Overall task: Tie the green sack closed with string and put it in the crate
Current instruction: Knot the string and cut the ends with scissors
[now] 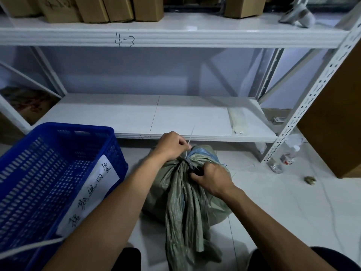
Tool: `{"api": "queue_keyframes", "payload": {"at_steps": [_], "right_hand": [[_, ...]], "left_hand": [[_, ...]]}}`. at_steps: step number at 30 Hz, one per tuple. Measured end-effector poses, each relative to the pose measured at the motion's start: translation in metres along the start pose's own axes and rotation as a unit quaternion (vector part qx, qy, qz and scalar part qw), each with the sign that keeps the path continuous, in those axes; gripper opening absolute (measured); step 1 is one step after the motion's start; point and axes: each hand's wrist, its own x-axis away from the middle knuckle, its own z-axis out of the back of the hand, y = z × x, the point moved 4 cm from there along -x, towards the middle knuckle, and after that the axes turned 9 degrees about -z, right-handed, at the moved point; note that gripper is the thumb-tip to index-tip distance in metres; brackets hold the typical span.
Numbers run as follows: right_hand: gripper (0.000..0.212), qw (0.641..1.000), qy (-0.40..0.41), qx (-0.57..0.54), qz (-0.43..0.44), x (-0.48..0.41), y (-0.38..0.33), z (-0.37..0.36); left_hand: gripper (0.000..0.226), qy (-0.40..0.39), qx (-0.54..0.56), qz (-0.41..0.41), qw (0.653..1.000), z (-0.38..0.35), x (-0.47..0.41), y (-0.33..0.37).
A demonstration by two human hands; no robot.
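Green sack (187,196) sits on the floor tiles (273,192), neck bunched, right of the blue crate (56,173), not in it. Left hand (172,146) fisted around the pale string (190,138) at the neck. Right hand (212,178) pinches the gathered neck just below the tie. White shelf (175,118) behind.

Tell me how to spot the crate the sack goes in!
Find the white metal shelf low against the wall. On the floor to its left, beside the green sack, stands the crate. It is the only bright blue thing, with slotted sides and a white handwritten label.
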Motion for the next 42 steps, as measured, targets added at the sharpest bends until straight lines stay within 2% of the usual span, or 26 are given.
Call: {"api": "queue_keyframes", "payload": {"at_steps": [17, 22, 26, 31, 34, 37, 39, 42], "right_hand": [[0.049, 1.0, 0.015, 0.012, -0.008, -0.013, -0.006, 0.008], [0.051, 1.0, -0.004, 0.019, -0.005, -0.018, -0.006, 0.012], [0.045, 0.999, -0.009, 0.028, 0.022, -0.018, -0.008, 0.017], [0.039, 0.996, 0.028, 0.044, 0.066, -0.016, -0.003, 0.011], [0.031, 0.993, 0.035, 0.055, 0.094, -0.015, -0.005, 0.009], [0.034, 0.993, 0.029, 0.05, 0.098, -0.016, -0.01, 0.008], [0.037, 0.996, 0.028, 0.041, 0.075, -0.017, -0.007, 0.008], [0.037, 0.999, 0.037, 0.001, 0.022, -0.017, 0.003, 0.015]], "left_hand": [[0.019, -0.023, 0.019, -0.005, 1.0, 0.005, 0.002, -0.004], [0.017, -0.029, -0.002, -0.025, 0.999, 0.001, 0.001, 0.002], [0.016, -0.034, -0.02, -0.04, 0.998, -0.002, 0.0, 0.007], [0.016, -0.032, -0.038, -0.072, 0.996, 0.001, -0.001, 0.01], [0.017, -0.001, -0.007, -0.105, 0.994, 0.009, -0.003, 0.021], [0.014, 0.044, 0.066, -0.094, 0.992, 0.019, -0.005, 0.026], [0.011, 0.043, 0.14, -0.071, 0.987, 0.024, -0.005, 0.019], [0.014, 0.035, 0.176, -0.04, 0.983, 0.03, 0.002, 0.011]]}}
